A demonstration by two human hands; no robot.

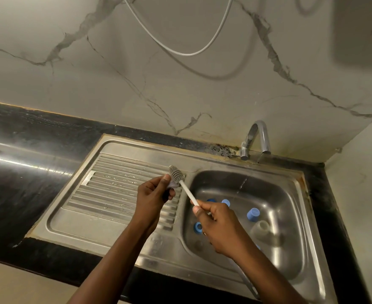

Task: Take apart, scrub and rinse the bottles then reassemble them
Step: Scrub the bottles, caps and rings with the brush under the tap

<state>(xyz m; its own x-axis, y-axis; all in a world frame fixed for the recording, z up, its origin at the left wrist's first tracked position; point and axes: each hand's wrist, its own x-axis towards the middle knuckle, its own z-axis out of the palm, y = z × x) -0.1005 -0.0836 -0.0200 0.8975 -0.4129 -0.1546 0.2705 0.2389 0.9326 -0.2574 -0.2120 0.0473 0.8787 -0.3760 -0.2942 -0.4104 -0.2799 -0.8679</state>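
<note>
We judge this the scrubbing step: our right hand (215, 224) pinches the brush (181, 183) handle at mid-frame while our left hand (153, 194) clasps a small part, hard to make out, against its head. The blue bottle pieces (252, 214) lie in the sink (290, 255) at lower right; rinsing them comes next.

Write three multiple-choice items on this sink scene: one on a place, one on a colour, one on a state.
1. Where does the brush head sit?
A. Over the draining board
B. Under the tap
C. On the dark counter

2. What colour are the caps in the basin?
A. Red
B. Blue
C. Green

3. What is the right hand doing?
A. Resting open on the counter
B. Turning the tap
C. Gripping the brush handle

Answers: 1 A, the head is above the ribbed board by the left hand; 2 B, they are plainly blue; 3 C, its fingers close on the white handle.
</note>
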